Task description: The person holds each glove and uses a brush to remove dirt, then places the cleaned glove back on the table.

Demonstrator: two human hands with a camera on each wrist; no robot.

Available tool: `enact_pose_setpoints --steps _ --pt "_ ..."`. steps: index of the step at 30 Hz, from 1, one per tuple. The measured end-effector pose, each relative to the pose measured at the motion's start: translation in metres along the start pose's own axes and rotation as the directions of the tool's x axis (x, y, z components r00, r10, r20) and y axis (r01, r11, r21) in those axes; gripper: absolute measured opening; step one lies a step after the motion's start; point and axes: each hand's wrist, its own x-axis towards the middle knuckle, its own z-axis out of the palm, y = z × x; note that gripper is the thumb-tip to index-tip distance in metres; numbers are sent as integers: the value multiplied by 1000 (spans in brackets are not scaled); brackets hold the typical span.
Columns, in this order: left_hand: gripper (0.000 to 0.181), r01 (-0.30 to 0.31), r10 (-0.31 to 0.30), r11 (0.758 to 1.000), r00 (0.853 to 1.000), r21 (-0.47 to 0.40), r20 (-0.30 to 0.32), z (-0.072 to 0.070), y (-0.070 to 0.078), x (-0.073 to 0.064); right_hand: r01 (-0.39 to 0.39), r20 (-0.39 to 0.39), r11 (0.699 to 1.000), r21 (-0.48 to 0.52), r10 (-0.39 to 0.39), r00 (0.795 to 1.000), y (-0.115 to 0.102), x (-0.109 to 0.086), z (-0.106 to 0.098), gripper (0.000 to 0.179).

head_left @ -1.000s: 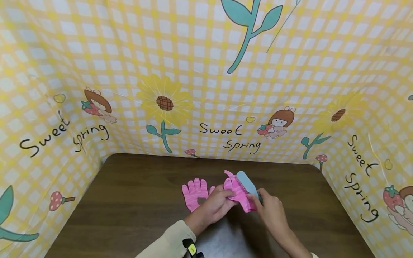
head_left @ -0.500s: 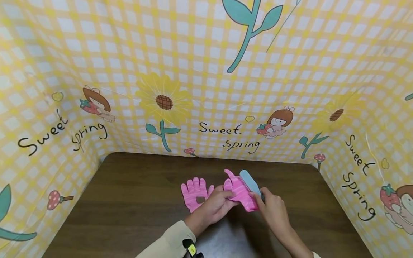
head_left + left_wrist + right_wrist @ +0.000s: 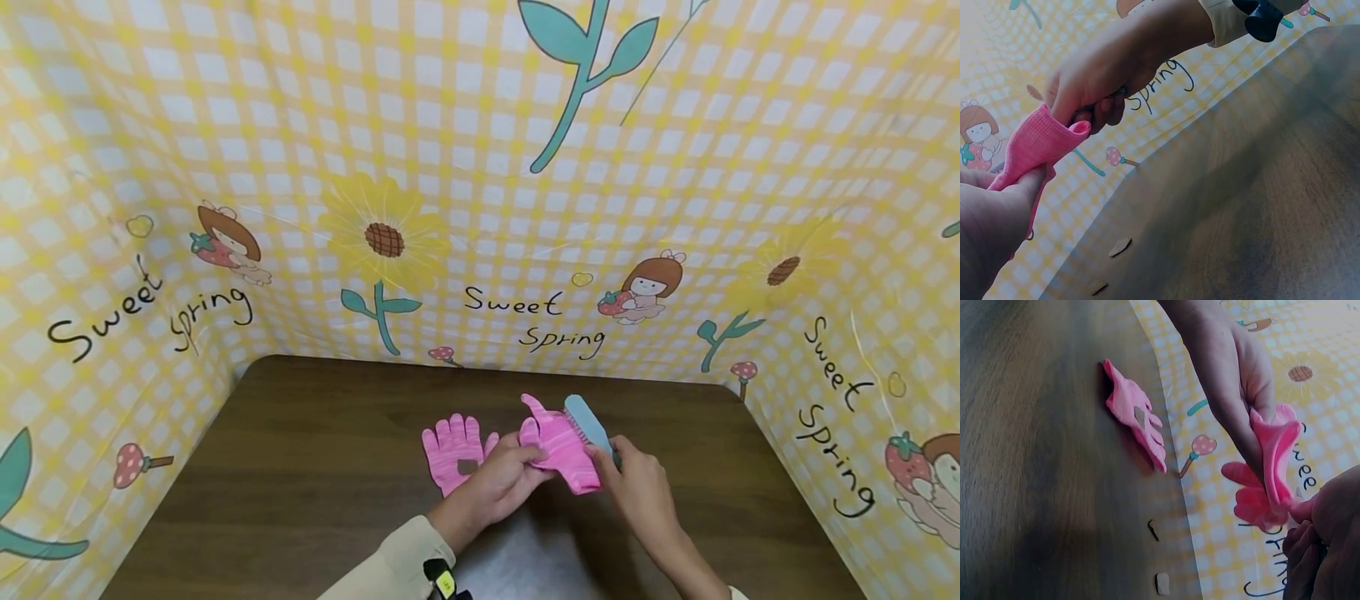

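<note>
In the head view, a pink knit glove is held up over the table by my left hand, its thumb on top and fingers beneath. My right hand grips a light-blue brush, whose bristles lie along the glove's right edge. The right wrist view shows the open cuff of that glove beside my right hand; the brush is mostly hidden there. A second pink glove, with a grey-brown patch, lies flat on the table left of my left hand.
The dark wooden table is enclosed by a yellow checked cloth at the back and sides. Small flat scraps, a pale one and a dark one, lie on the tabletop in the right wrist view.
The brush and my right hand have shifted a little to the right across the held glove, toward its outer edge. My left hand and the lying glove have stayed put.
</note>
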Motion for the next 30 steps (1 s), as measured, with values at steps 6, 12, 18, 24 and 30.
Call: enact_pose_setpoints --steps 6,12,18,24,30 --pt "56 -41 40 998 999 47 25 -2 0 1 -36 0 999 -13 36 999 15 5 -5 39" --pt "52 -96 94 993 995 73 25 -7 0 2 -88 4 996 18 88 996 28 10 -10 38" --pt "54 -63 62 996 998 58 17 -7 -2 3 -28 54 994 108 22 998 8 0 -5 33" --pt "60 -29 29 999 999 12 30 -2 1 5 24 99 990 136 -37 994 -18 -9 6 24" --pt "61 -24 24 1000 1000 -7 15 -3 3 4 62 28 997 56 -63 998 -19 -8 10 22"
